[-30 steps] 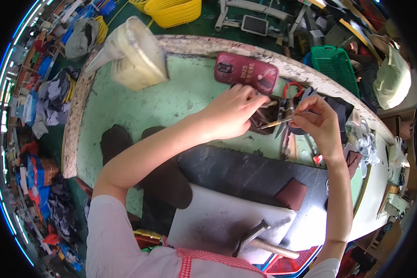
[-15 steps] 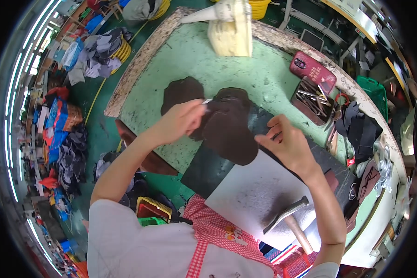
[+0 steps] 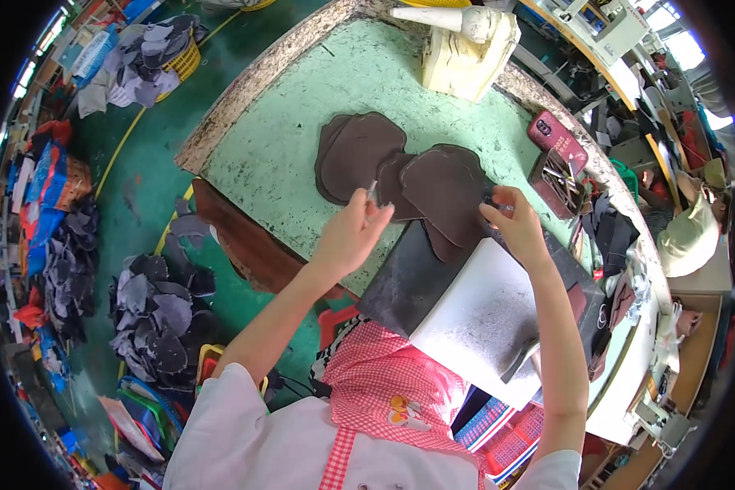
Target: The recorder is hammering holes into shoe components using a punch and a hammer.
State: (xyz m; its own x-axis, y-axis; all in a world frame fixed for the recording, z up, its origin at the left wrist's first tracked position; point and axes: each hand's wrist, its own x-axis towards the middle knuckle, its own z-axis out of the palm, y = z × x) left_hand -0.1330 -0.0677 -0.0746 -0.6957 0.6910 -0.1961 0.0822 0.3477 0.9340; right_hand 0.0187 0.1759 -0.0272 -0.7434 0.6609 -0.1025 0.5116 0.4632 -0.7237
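Note:
Between the thumb and fingers of my left hand [image 3: 353, 233] is a slim silver pen-like tool [image 3: 372, 189], its tip pointing away from me. Beyond it lies a pile of dark brown rounded flat pieces [image 3: 361, 157], which look like leather. More such pieces overlap to the right, topped by a wide brown piece [image 3: 445, 189] with a paler line along its edge. My right hand [image 3: 514, 222] is closed in a pinch beside that piece's right edge. Something small and dark shows at its fingertips, too unclear to name.
A black board [image 3: 400, 282] and a white sheet [image 3: 486, 302] lie nearest me; my right forearm partly hides a hammer [image 3: 521, 359]. At right are a red phone [image 3: 557, 139] and a tool box [image 3: 557, 184]. A whitish block [image 3: 465, 61] stands at the back; scraps [image 3: 159, 314] cover the floor left.
The view has shifted. The wide brown piece now lies farther from me, off the white sheet's edge. My left hand has come nearer me, clear of the left pile; my right hand still pinches.

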